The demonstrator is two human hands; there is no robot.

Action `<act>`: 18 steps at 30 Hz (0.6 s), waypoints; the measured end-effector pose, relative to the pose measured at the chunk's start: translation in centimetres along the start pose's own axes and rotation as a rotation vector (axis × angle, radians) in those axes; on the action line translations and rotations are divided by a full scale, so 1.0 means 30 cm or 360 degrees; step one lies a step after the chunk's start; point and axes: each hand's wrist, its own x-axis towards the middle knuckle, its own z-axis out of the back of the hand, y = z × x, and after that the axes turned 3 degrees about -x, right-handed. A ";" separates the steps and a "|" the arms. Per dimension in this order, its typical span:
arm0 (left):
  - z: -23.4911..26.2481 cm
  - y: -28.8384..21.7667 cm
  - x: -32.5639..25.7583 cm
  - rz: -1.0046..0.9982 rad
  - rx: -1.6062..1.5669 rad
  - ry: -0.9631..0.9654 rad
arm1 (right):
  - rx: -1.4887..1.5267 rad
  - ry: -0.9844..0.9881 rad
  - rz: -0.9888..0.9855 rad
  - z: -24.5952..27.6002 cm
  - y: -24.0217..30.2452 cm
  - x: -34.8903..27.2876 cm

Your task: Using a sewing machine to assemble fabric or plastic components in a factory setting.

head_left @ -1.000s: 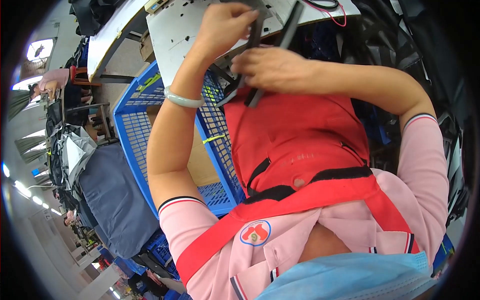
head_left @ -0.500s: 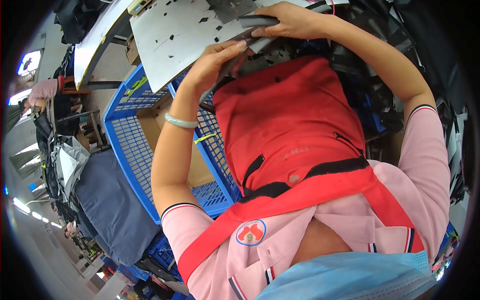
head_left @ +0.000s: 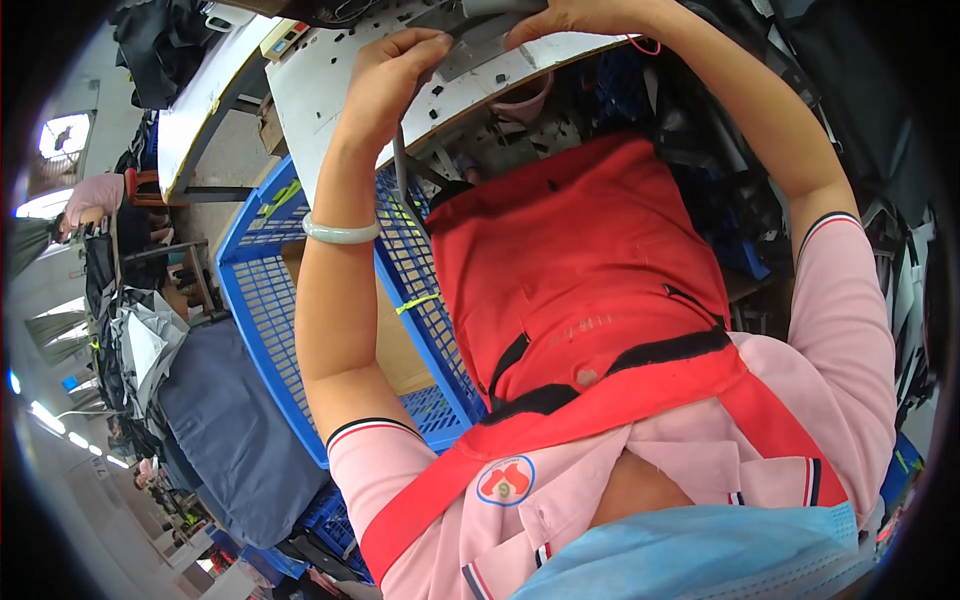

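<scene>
My left hand (head_left: 392,85) is raised at the near edge of the white worktable (head_left: 310,95), thumb and forefinger pinched together. From it a narrow dark grey strip (head_left: 401,165) hangs past the table edge. At the top rim of the view is my right hand (head_left: 580,18), partly cut off, its thumb and fingers around a grey folded strip end (head_left: 492,6). Beneath both hands a flat grey plate (head_left: 475,55) lies on the table. Whether the two grey parts are one strip cannot be made out.
Blue plastic crates (head_left: 262,290) with cardboard inside stand below the table at left. My red apron (head_left: 580,230) covers my lap. Small black scraps dot the table. Dark sheet material (head_left: 860,110) is heaped at right. Another person (head_left: 95,200) bends over far left.
My left hand has moved up and left, away from my right hand. My right hand has shifted up toward the top rim. The strip's lower part now hangs straighter under my left hand.
</scene>
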 end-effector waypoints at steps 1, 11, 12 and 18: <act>-0.002 -0.002 0.011 -0.0017 -0.0059 -0.0019 | -0.0151 0.0055 -0.0263 -0.003 -0.011 0.037; 0.044 0.056 0.132 -0.0100 0.0207 -0.0146 | -0.0302 -0.0069 -0.0233 -0.029 -0.141 0.110; 0.049 0.060 0.138 -0.0096 0.0225 -0.0142 | -0.0300 -0.0068 -0.0235 -0.030 -0.147 0.113; 0.097 0.085 0.169 -0.0081 0.0039 -0.0083 | -0.0340 -0.0124 -0.0172 -0.037 -0.182 0.140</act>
